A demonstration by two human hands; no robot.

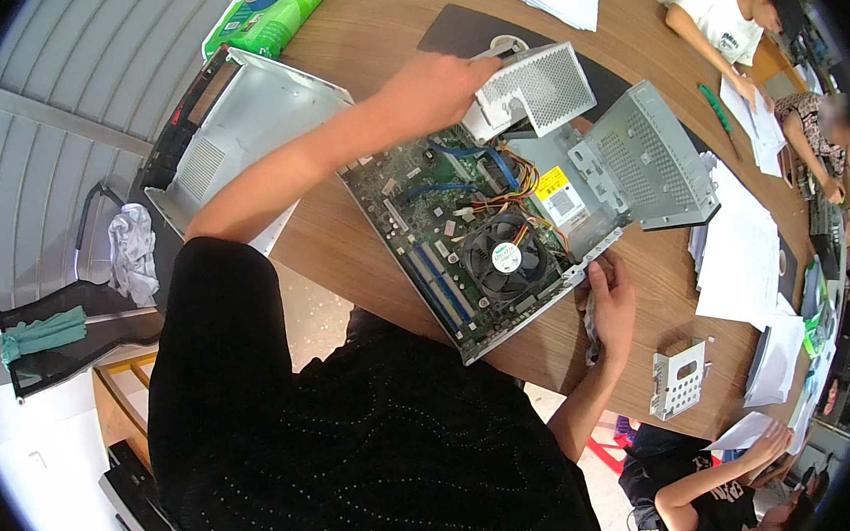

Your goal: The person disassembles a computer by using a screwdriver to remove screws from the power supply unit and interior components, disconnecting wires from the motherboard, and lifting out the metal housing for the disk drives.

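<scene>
Your left hand (446, 89) pinches the upper left edge of a perforated metal box (556, 90), which is tipped above the far side of the open computer case (509, 324). Your right hand (613, 306) is curled at the case's near right corner; you can't tell here how firmly it grips.

The box looks like stiff, thin sheet metal, probably smooth under your fingers and sharp along its cut edges. Its weight is hard to judge, so folded edges or broad sides would be the surest hold. The case looks rigid, best taken by its rim: the loose coloured wires (517, 196), green circuit board (418, 201) and black fan (506, 257) seem the fragile parts.

Beside the box, a raised perforated panel (651, 158) limits room on the right. The case's near corner lies by the tabletop (676, 281) edge, close to your body. Bare wood lies between your right hand and the white papers (738, 251), with a small metal bracket (681, 380) nearer you.
</scene>
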